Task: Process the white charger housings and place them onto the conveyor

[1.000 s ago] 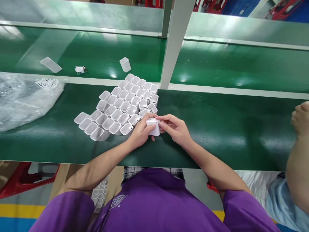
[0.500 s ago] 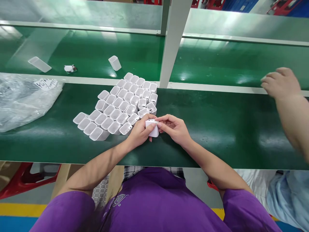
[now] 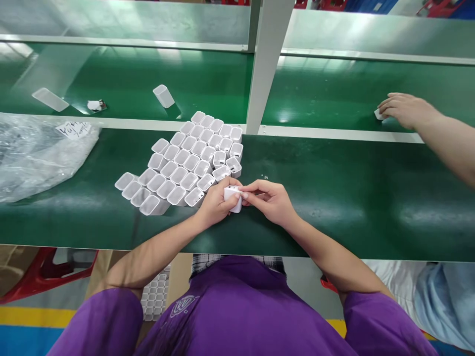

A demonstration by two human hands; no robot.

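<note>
Both of my hands meet over the near green table (image 3: 334, 198) on one small white plastic shell (image 3: 232, 199). My left hand (image 3: 215, 202) wraps it from the left. My right hand (image 3: 270, 199) pinches its right end with the fingertips. Just left of and behind my hands lies a packed cluster of several open white shells (image 3: 189, 160), standing mouth up and touching one another.
The far green belt (image 3: 129, 79) carries a lone white shell (image 3: 164, 95), a clear flat piece (image 3: 50, 99) and a small metal-tipped part (image 3: 95, 105). A crumpled plastic bag (image 3: 33, 153) lies left. A grey post (image 3: 265, 64) rises mid-table. A co-worker's hand (image 3: 406, 110) rests on the belt at right.
The parts on the far belt have drifted left. The co-worker's hand went from the right edge up onto the belt. My hands turned the shell slightly and stayed in place.
</note>
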